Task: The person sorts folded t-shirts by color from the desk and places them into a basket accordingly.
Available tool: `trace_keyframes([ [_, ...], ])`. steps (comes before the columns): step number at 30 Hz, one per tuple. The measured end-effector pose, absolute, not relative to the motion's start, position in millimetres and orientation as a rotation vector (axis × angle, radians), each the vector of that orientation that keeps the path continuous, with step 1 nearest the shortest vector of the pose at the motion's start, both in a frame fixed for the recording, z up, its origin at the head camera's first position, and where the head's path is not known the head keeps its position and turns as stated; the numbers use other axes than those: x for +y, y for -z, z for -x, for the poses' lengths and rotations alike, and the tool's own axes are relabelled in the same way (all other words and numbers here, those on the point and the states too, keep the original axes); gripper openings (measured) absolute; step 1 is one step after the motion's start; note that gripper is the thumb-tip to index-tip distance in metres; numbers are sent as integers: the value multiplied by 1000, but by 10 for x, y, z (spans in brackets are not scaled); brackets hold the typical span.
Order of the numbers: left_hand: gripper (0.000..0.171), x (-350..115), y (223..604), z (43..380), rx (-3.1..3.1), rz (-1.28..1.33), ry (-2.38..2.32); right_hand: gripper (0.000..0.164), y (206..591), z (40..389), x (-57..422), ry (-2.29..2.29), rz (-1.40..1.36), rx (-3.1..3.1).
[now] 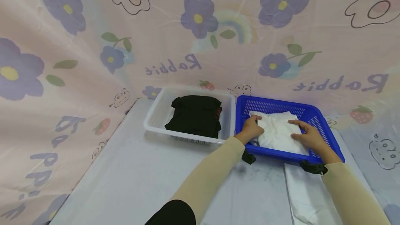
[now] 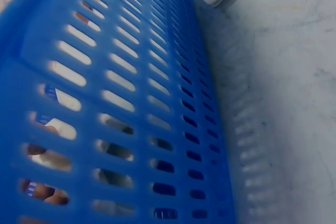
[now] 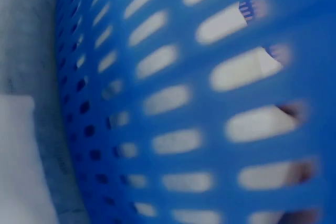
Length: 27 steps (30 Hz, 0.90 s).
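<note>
A folded white garment (image 1: 276,129) lies inside the blue plastic basket (image 1: 281,154). At its left side my left hand (image 1: 251,127) touches the cloth with thumb and forefinger spread apart. My right hand (image 1: 309,137) rests on the right side of the garment, thumb and forefinger also apart; its other fingers are mostly hidden. Both wrist views are filled by the slotted basket wall (image 2: 121,77), with white cloth (image 3: 215,24) showing through the slots, so neither shows the fingers clearly.
Left of the blue basket stands a white basket (image 1: 187,135) holding a folded black garment (image 1: 195,115). Another white cloth (image 1: 307,193) lies on the white table (image 1: 150,183) in front of the blue basket, partly under the right forearm. A printed curtain (image 1: 175,51) hangs behind.
</note>
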<state>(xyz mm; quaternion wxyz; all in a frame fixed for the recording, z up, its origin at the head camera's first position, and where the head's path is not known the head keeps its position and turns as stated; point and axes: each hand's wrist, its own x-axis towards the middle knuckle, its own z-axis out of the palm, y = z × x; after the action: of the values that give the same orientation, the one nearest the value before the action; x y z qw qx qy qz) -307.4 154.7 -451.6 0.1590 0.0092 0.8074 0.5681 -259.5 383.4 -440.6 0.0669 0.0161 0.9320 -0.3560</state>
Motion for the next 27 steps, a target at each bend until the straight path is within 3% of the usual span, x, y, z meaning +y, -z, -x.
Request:
trace_keyframes([
  [14,42,1494,4470,2993,2302,8,-1616,66,4513,2542,3821,1091,-119,2760],
  [27,30,1548,4444,3034,2467,127,-1283,67,4527,2565,3835,1068,-182,2709],
])
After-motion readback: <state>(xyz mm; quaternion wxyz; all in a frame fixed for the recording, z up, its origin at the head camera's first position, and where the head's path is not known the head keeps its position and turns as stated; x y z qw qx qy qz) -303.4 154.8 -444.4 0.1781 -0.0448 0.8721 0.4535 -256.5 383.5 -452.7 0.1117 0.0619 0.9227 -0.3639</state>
